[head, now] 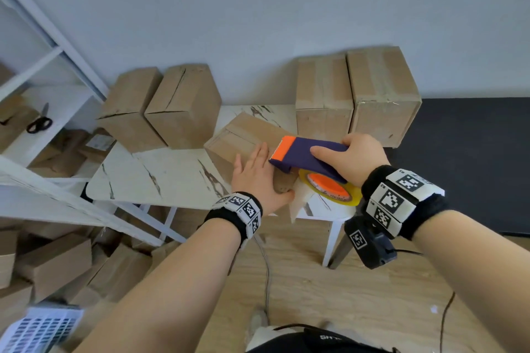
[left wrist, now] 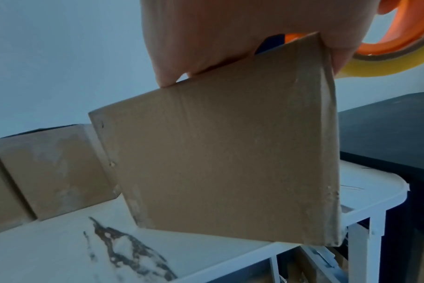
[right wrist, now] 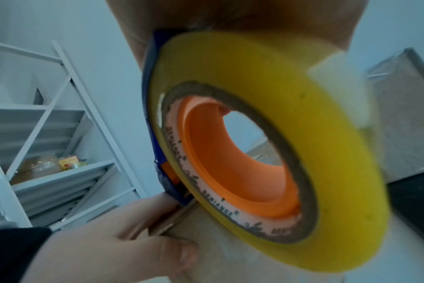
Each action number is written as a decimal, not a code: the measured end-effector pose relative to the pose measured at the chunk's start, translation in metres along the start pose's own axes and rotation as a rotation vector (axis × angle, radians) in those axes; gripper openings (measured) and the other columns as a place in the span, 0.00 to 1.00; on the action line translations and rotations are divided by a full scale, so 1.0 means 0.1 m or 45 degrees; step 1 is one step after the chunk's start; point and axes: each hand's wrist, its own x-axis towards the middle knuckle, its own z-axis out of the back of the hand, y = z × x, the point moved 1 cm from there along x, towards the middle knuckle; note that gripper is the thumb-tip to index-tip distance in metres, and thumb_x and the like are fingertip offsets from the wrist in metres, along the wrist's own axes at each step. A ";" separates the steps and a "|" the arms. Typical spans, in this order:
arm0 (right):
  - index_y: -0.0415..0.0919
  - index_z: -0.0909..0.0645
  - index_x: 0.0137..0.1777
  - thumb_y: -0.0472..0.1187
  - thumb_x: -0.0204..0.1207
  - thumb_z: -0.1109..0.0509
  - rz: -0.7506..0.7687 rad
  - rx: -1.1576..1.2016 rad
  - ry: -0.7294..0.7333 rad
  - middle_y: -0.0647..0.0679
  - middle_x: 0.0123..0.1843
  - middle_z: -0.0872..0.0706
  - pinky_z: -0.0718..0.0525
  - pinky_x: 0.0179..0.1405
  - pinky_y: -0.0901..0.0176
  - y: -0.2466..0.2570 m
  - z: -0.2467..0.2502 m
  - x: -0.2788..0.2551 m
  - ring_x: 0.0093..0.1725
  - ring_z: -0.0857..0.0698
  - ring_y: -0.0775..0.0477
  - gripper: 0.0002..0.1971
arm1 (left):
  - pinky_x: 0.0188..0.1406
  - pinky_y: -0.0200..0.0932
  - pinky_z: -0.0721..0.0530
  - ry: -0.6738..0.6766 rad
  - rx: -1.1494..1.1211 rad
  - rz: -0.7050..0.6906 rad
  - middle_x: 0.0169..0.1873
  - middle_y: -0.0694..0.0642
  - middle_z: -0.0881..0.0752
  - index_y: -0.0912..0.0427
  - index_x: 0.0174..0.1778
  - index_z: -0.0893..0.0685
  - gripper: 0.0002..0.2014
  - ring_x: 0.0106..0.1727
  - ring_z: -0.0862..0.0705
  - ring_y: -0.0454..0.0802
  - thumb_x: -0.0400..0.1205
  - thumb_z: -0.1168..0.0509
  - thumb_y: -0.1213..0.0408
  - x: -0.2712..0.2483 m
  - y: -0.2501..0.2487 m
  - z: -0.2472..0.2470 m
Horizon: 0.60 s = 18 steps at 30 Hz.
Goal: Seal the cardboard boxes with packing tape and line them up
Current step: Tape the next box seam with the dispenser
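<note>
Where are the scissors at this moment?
In the head view, the scissors lie at the far left on a white shelf, left of the two cardboard boxes on the table's left end.

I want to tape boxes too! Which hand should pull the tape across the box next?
The right hand, most likely. It already grips the tape dispenser above the box, with the yellow tape roll loaded. The left hand lies flat on the box, steadying it on the table.
</note>
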 end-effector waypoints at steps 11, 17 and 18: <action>0.38 0.20 0.38 0.57 0.71 0.28 -0.047 0.096 0.019 0.45 0.33 0.19 0.25 0.30 0.58 -0.08 0.16 -0.24 0.34 0.21 0.47 0.20 | 0.80 0.61 0.60 0.043 0.013 -0.026 0.84 0.52 0.51 0.48 0.83 0.48 0.47 0.84 0.53 0.47 0.70 0.37 0.36 0.12 0.15 0.00; 0.41 0.23 0.35 0.56 0.73 0.29 -0.105 0.119 0.018 0.48 0.31 0.21 0.29 0.26 0.62 -0.26 0.22 -0.39 0.31 0.23 0.52 0.18 | 0.80 0.62 0.59 0.156 0.088 -0.053 0.84 0.52 0.55 0.49 0.83 0.53 0.48 0.84 0.55 0.48 0.72 0.40 0.33 0.24 0.19 0.07; 0.40 0.23 0.35 0.56 0.73 0.29 -0.108 0.115 0.027 0.48 0.31 0.21 0.29 0.26 0.62 -0.27 0.19 -0.40 0.31 0.23 0.52 0.18 | 0.80 0.63 0.59 0.173 0.092 -0.049 0.84 0.53 0.55 0.49 0.83 0.53 0.48 0.84 0.56 0.48 0.73 0.40 0.33 0.24 0.19 0.08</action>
